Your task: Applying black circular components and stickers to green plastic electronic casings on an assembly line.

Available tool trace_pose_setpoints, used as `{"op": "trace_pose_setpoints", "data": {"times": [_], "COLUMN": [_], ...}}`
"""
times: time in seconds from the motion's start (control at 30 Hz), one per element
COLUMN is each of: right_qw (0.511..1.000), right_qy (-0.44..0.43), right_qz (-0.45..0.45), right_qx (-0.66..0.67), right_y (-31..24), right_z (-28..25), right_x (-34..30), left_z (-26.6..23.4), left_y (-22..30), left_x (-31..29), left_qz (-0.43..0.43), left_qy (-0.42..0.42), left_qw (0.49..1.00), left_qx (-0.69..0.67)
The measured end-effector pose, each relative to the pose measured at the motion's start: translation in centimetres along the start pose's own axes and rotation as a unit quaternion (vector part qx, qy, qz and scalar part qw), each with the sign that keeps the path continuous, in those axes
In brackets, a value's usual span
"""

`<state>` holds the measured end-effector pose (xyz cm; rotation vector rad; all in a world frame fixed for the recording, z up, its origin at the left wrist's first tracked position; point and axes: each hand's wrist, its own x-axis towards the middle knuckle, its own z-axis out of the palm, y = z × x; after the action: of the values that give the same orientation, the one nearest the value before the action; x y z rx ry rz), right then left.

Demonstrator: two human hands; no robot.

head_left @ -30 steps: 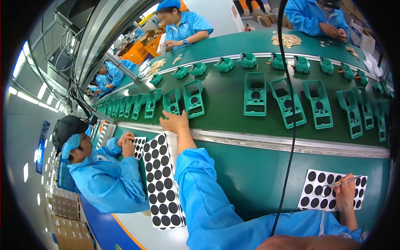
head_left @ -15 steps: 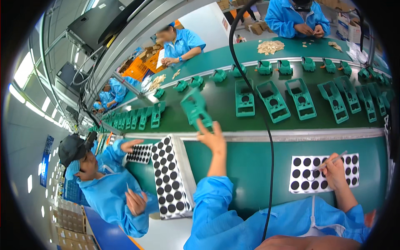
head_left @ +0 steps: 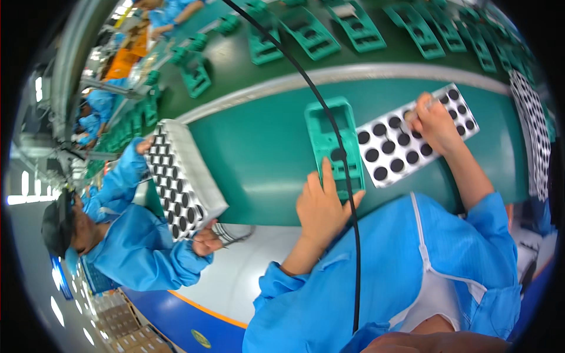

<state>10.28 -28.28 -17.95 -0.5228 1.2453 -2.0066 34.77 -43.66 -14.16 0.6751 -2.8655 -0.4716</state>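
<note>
In front of me, a green plastic housing (head_left: 315,127) with a recessed tray-like end lies on the green bench. My left hand (head_left: 318,209) grips its near end, index finger laid over it and thumb at its right edge. Just right of the housing rests a white sheet of round black stickers (head_left: 382,170), set at a slant. Over that sheet my right hand (head_left: 436,126) is closed on a slim pale tool, apparently tweezers, mostly hidden by the fingers. A dark round piece shows in the housing, partly behind a black cable (head_left: 351,235).
Several green housings (head_left: 309,35) stand along the conveyor beyond a metal rail (head_left: 265,91). At left, a co-worker (head_left: 126,235) holds a thick stack of black-dot sheets (head_left: 203,176). Another dotted stack (head_left: 532,135) stands at far right. The black cable hangs across my view.
My left hand has brought a green housing from the conveyor down to the bench, beside the sticker sheet. The view has tilted downward. The co-worker's hands now hold the sheet stack.
</note>
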Motion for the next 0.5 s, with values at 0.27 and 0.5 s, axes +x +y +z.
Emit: {"op": "trace_pose_setpoints", "data": {"times": [0.27,0.5], "right_qw": [0.984,0.994], "right_qy": [0.088,0.08], "right_qz": [-0.108,-0.068], "right_qx": [0.109,0.024], "right_y": [2.7,5.3], "right_z": [6.1,7.1], "right_x": [-4.3,-4.6], "left_z": [1.3,1.8], "left_y": [-3.0,-3.8], "left_x": [1.5,3.6], "left_qz": [0.122,0.229], "left_qy": [0.052,0.103], "left_qw": [0.991,0.968], "left_qx": [-0.033,-0.022]}}
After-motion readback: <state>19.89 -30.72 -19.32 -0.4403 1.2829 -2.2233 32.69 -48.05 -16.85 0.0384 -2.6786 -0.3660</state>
